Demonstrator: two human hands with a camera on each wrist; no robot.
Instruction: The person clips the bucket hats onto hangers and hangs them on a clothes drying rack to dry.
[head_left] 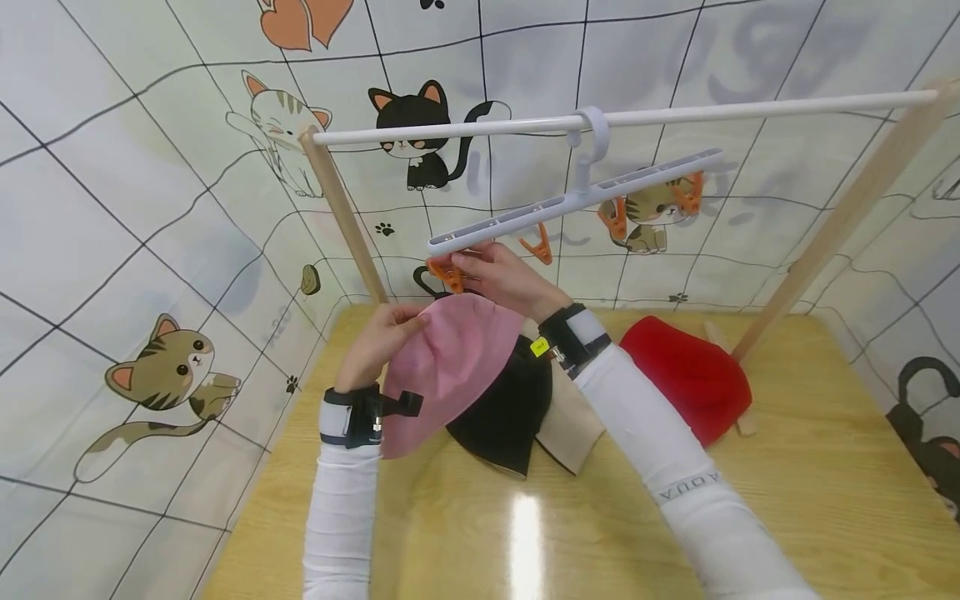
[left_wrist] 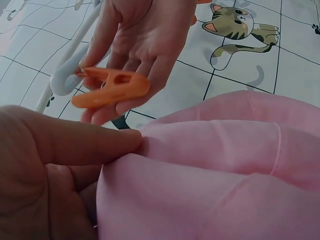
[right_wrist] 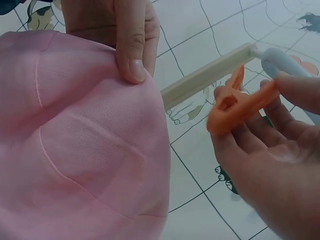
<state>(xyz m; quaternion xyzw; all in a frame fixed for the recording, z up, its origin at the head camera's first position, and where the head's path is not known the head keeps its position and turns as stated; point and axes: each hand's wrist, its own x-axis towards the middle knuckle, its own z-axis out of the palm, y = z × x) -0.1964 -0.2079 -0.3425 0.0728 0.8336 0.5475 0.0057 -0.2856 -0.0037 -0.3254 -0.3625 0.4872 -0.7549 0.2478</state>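
At the left, the left hand pinches the edge of the pink hat between thumb and fingers, the cloth hanging to the right of that grip and below it. Just above and right of this pinch, the right hand grips an orange clip under the hanger, thumb on one arm of it; hat and clip are apart (the clip's arms look spread, so it seems unsqueezed). Below the right hand lie a black hat and a beige hat; a red hat sits farther right.

The step in hand appears to be lining up the pink hat with the clip. The next move probably calls for the right hand to squeeze the clip wide while the left feeds the pinched edge in, without letting the folds slip.
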